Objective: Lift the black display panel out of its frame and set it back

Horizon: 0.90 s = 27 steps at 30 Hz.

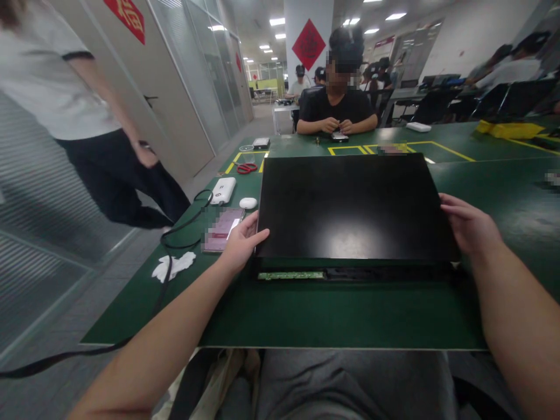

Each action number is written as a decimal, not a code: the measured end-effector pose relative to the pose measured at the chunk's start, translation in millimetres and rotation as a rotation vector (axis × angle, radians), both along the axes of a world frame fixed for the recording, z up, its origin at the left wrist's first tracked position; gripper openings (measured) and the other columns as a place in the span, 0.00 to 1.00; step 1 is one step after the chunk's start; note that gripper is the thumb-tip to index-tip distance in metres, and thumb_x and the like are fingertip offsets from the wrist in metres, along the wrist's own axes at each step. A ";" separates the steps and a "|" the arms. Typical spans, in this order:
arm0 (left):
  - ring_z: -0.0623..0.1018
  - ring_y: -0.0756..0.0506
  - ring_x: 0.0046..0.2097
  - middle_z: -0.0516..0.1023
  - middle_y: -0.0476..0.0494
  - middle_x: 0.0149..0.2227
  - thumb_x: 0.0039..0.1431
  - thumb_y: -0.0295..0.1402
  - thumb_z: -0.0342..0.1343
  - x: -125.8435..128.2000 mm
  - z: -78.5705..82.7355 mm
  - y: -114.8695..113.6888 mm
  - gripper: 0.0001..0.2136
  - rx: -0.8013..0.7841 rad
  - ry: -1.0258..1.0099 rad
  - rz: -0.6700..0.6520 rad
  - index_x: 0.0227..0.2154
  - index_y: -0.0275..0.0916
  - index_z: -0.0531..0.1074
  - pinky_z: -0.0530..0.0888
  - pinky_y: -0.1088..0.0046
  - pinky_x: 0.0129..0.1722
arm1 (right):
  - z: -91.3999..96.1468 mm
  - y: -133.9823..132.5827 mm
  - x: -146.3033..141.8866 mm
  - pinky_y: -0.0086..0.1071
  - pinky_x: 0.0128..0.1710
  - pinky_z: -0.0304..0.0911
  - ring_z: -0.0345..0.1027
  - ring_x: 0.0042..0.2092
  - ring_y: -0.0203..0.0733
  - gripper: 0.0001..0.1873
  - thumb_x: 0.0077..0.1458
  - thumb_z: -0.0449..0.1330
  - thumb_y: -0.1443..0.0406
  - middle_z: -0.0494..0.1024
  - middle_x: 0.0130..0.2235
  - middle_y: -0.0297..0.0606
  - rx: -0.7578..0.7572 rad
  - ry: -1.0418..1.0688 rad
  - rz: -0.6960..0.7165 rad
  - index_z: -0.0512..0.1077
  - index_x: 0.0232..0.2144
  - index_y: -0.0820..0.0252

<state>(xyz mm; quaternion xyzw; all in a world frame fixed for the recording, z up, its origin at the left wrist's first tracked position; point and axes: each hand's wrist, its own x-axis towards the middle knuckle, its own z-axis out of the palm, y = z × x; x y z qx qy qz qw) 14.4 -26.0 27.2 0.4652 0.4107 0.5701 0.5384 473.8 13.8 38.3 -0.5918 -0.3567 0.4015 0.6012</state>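
Between my two hands is a flat black display panel (354,207), tilted with its dark face toward me. My left hand (242,240) grips its left edge, thumb on the front and fingers behind. At the right edge, my right hand (475,224) holds the panel with its fingers along the side. Below the panel's lower edge shows a narrow green circuit board (291,275) on a black strip. I cannot tell whether that strip is fixed to the panel. The panel hides the table behind it.
On the left of the green table (350,315) lie a crumpled tissue (174,266), a phone-like pink item (219,230), a white power bank (223,190), a white earbud case (248,203), red scissors (247,168) and a black cable (168,256). A person (339,105) sits opposite; another (96,105) stands left.
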 end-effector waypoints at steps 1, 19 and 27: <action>0.70 0.35 0.65 0.76 0.39 0.59 0.41 0.31 0.74 -0.3 -0.1 0.5 0.32 0.000 0.014 0.000 0.53 0.39 0.76 0.68 0.60 0.64 | 6.6 -5.6 -3.8 0.36 0.48 0.70 0.72 0.53 0.49 0.27 0.42 0.60 0.67 0.79 0.54 0.37 0.014 -0.015 0.045 0.78 0.48 0.50; 0.75 0.36 0.57 0.80 0.38 0.53 0.58 0.45 0.61 -4.1 2.0 2.7 0.23 0.058 0.375 0.102 0.52 0.38 0.76 0.71 0.60 0.57 | 17.2 -12.9 -0.7 0.50 0.47 0.70 0.76 0.47 0.56 0.27 0.42 0.55 0.64 0.80 0.51 0.47 0.108 0.194 0.108 0.77 0.47 0.58; 0.74 0.37 0.56 0.74 0.35 0.55 0.59 0.39 0.57 -19.5 -7.8 10.5 0.24 0.238 0.884 0.106 0.57 0.37 0.70 0.69 0.53 0.59 | 12.8 0.0 4.6 0.31 0.27 0.72 0.74 0.31 0.38 0.16 0.35 0.52 0.74 0.77 0.31 0.36 0.340 0.624 -0.196 0.70 0.30 0.59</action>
